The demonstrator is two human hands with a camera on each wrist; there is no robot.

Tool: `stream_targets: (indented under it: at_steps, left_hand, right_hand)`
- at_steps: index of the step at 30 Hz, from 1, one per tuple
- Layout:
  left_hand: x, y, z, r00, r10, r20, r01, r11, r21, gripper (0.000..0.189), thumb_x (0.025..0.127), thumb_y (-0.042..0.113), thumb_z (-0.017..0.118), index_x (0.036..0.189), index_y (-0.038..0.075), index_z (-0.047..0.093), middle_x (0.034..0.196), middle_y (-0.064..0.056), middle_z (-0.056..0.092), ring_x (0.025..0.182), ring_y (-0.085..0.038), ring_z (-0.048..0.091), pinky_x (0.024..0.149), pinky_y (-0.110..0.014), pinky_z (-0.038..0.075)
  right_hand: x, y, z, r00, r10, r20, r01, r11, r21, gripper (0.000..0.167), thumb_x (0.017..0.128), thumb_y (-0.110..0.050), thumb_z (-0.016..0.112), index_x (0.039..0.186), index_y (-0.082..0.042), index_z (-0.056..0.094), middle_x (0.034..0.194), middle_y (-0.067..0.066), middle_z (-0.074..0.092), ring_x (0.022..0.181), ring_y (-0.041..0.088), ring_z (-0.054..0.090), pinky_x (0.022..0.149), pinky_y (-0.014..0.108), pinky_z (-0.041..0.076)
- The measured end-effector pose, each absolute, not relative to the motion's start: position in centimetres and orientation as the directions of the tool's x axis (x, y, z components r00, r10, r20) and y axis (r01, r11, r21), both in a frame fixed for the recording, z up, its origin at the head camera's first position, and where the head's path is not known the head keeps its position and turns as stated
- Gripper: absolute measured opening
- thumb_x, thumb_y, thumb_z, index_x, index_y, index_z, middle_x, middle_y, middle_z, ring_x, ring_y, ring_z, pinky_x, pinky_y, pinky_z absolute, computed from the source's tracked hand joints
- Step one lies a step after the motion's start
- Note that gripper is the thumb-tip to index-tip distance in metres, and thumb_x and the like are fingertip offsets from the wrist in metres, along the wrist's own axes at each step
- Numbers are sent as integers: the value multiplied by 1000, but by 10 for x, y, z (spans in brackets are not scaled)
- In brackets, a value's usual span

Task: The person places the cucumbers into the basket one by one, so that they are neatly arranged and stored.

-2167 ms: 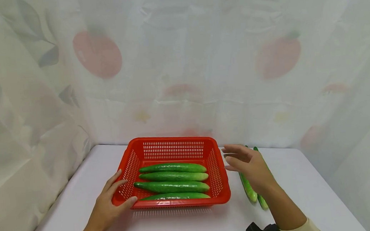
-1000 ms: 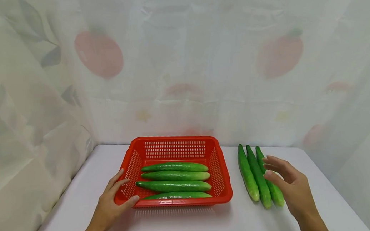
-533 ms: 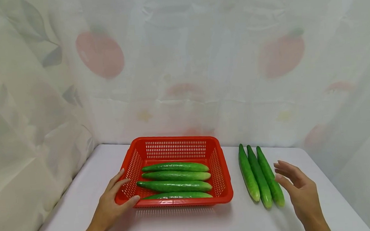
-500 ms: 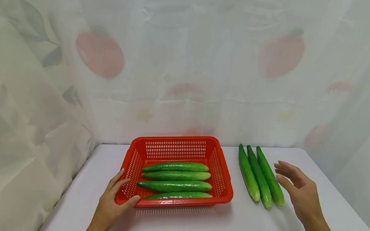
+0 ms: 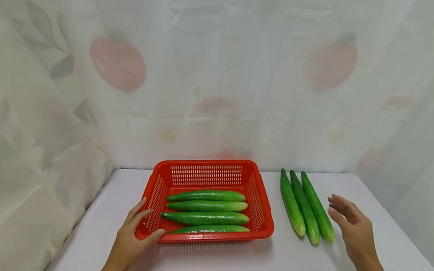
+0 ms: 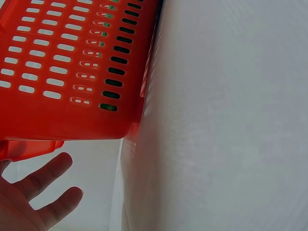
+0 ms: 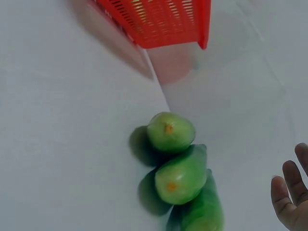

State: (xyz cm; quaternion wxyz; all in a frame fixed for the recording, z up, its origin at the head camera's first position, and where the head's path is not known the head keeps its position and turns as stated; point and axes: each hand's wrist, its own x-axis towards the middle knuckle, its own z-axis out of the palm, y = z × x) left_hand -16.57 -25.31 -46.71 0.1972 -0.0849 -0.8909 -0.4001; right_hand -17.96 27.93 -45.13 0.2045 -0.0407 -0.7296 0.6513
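Note:
A red plastic basket [image 5: 216,235] with slotted walls sits on the white table, holding several long green cucumbers [image 5: 207,206] laid side by side across it. My left hand [image 5: 128,242] is at its front left corner, thumb at the front rim and spread fingers over the left rim. In the left wrist view two straight fingers [image 6: 45,175] extend beside the basket's slotted wall [image 6: 72,72]. To the basket's right, three more cucumbers [image 5: 306,211] lie lengthwise in a row. My right hand [image 5: 356,230] hovers just right of them, fingers loosely bent, with nothing in it.
The white tabletop [image 5: 211,268] ends at the back against a pale curtain [image 5: 253,65] printed with red fruit. A second patterned sheet [image 5: 34,165] hangs along the left side, and a pale wall [image 5: 431,171] closes the right.
My right hand has moved right from beside the basket, past the three cucumbers, uncovering them; lately it shifts only slightly. My left hand and the basket keep their places.

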Motion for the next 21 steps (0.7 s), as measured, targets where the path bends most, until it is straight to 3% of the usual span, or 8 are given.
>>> stream_targets:
  at_steps: [11, 21]
  left_hand:
    - [-165, -253, -468, -910, -10, 414, 306, 658, 688, 54, 77, 30, 82, 121, 9, 61, 151, 3, 33, 132, -30, 35, 91, -60, 35]
    - [-166, -253, -468, -910, -11, 414, 304, 661, 686, 54, 77, 29, 82, 122, 9, 61, 151, 4, 33, 132, -29, 35, 91, -60, 37]
  right_hand:
    - [-185, 285, -477, -908, 393, 146, -62, 218, -974, 45, 92, -15, 67, 134, -6, 55, 121, -5, 60, 109, 3, 53, 84, 9, 39]
    - [-186, 287, -492, -908, 417, 32, 83, 254, -964, 53, 94, -29, 65, 141, -10, 49, 132, -1, 54, 116, 8, 47, 79, 8, 38]
